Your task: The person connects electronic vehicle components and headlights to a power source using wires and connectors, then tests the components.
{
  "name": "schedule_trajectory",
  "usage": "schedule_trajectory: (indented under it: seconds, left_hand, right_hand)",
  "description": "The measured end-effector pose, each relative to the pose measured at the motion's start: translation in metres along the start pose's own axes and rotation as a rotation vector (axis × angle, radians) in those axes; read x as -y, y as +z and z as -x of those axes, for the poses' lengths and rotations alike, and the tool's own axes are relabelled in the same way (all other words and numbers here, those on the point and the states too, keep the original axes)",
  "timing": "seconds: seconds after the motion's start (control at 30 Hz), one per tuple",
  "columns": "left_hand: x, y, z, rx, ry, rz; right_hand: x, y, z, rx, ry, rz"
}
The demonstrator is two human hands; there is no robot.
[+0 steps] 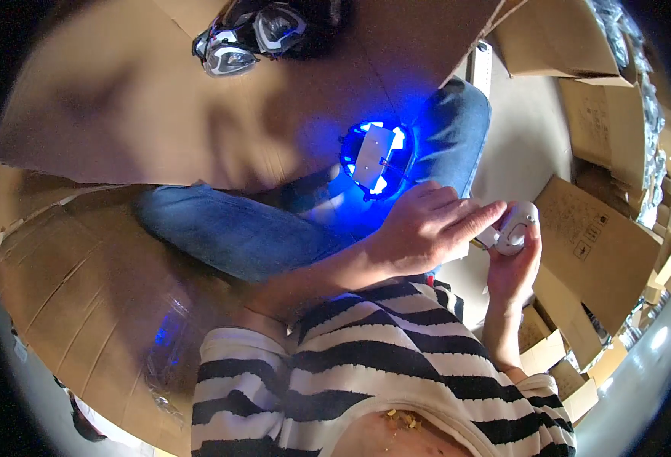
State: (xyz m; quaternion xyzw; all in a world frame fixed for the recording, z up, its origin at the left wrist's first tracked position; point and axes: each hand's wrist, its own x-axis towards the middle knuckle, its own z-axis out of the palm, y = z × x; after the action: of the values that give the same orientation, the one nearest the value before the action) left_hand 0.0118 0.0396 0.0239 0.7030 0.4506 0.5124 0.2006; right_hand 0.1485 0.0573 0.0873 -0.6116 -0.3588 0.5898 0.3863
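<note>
My right hand (514, 270) grips a small white rounded plastic part (517, 227) from below, right of centre. My left hand (427, 227) reaches across from the left and its fingertips touch the same part. Just beyond my left hand a round device glowing blue (377, 158) rests on my lap, with a pale plate on its top. My legs in blue jeans (229, 228) are crossed on flattened cardboard (84, 274). My striped black-and-white sleeves fill the lower middle.
A large cardboard sheet (122, 99) leans at the upper left, with shiny helmet-like parts (251, 38) at its top. Open cardboard boxes (602, 228) stand stacked at the right. Clear plastic bags (168, 358) lie at the lower left.
</note>
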Motion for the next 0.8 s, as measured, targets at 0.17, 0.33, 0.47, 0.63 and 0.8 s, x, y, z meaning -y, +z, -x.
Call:
schedule_trajectory:
  seconds: [0.17, 0.33, 0.47, 0.63, 0.8]
  left_hand:
    - [0.015, -0.008, -0.001, -0.057, -0.364, 0.271]
    - [0.07, -0.08, 0.01, -0.456, -0.821, 0.388]
    - [0.153, -0.104, 0.017, -0.462, -0.893, 0.255]
    - [0.291, -0.125, 0.047, -0.625, -1.199, 0.402]
    - [0.429, -0.164, 0.074, -0.773, -1.059, -0.137]
  right_hand:
    - [0.003, 0.007, -0.012, 0.03, -0.051, 0.049]
    - [0.021, 0.003, -0.023, 0.011, -0.072, 0.205]
    - [0.035, 0.014, -0.029, 0.428, 0.038, 0.569]
    - [0.033, 0.046, -0.045, 0.364, 0.144, 0.727]
    - [0.023, 0.075, -0.071, 0.428, 0.167, 0.88]
